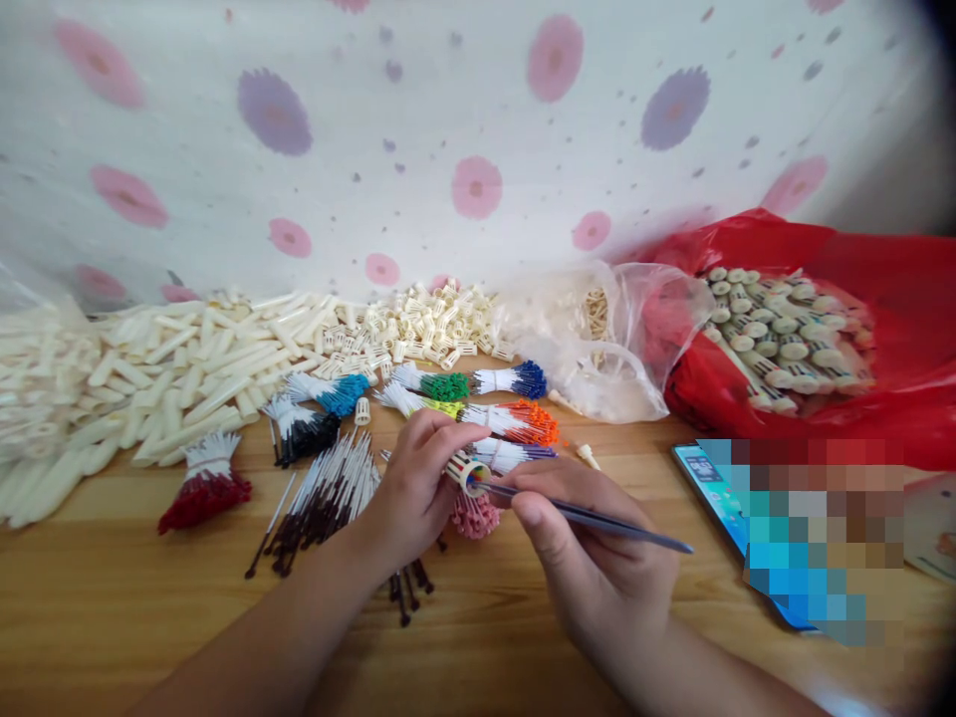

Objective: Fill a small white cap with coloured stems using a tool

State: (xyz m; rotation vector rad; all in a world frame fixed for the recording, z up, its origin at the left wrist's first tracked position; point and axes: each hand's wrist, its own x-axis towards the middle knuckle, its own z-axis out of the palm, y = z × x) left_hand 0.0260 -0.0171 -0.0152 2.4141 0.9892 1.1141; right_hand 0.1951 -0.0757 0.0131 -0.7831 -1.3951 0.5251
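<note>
Gripping slim tweezers, the right hand holds their tip at the mouth of a slotted cream cap pinched in the left hand, centre; brown-tipped sticks lie left, a red bag far right.

"How many hands?"
"Two: left hand and right hand. Between them, one slotted cap and one pair of tweezers."
"And the coloured bunches of sticks?"
"Nine. One each of red, black, light blue, green, dark blue, yellow-green, orange, purple and pink."
"Loose brown-tipped sticks?"
"Dozens, overlapping; I can't give an exact number."
"Cream tubes?"
"Too many to count, and the same for the heaped caps. One lone cap stands apart from the heap."
"Bags?"
"One red bag, at least two clear ones."
"Phones?"
"One phone."
</note>
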